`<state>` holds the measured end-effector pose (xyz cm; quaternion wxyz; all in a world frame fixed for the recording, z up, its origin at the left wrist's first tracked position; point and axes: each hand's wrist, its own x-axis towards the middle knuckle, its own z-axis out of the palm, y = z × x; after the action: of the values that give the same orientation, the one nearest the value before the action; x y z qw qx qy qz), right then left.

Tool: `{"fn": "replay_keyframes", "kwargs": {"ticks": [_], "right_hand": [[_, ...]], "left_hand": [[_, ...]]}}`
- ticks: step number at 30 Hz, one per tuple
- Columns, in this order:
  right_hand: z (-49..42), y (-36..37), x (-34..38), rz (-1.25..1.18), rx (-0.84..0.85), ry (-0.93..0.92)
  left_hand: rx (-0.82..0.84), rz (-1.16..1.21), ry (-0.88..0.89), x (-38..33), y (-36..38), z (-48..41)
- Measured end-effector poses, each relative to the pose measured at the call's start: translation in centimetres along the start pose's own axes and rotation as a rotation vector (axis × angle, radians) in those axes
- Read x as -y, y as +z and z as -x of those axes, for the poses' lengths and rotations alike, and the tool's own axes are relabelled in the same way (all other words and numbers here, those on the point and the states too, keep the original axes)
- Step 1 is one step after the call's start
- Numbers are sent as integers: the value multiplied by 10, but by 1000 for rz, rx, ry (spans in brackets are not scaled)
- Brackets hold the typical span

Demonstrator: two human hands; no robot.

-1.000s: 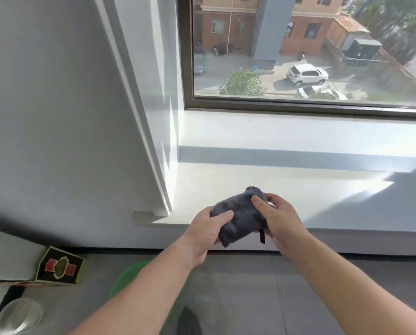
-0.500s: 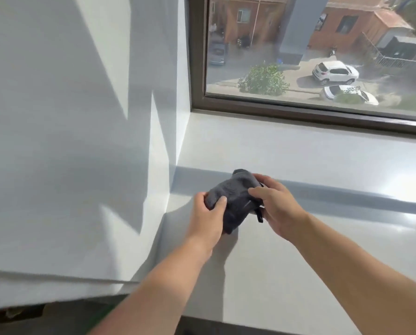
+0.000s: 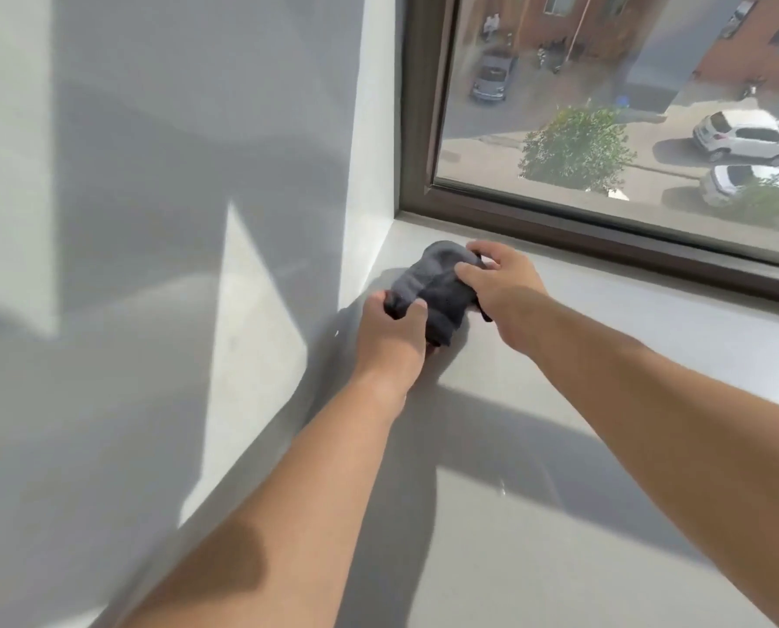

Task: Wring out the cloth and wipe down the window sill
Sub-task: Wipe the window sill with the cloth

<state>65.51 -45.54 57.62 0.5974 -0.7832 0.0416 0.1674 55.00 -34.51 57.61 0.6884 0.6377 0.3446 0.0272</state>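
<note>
Clutching cloth (image 3: 442, 287) — left hand (image 3: 394, 335), right hand (image 3: 503, 285); now deeper over sill (image 3: 627, 392).

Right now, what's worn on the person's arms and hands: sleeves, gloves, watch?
The bare left hand and bare right hand have no gloves; no watch or band on either wrist. Both forearms are uncovered down to the frame's lower edge, so no sleeve shows.

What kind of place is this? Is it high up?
Probably an upstairs room: the left hand and right hand hold a cloth at a wide window sill, and through the window a white car and a tree sit down below.
</note>
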Motion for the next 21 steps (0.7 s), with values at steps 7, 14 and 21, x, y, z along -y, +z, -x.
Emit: {"fn": "replay_keyframes", "kwargs": {"ticks": [7, 14, 21], "right_hand": [[-55, 13, -1, 598, -43, -299], [-45, 64, -23, 1070, 76, -562], [-61, 81, -28, 1192, 103, -685]], "left_hand": [[-118, -633, 301, 14, 3, -19], [-94, -1182, 406, 62, -5, 16], [-66, -1300, 476, 75, -10, 22]]}}
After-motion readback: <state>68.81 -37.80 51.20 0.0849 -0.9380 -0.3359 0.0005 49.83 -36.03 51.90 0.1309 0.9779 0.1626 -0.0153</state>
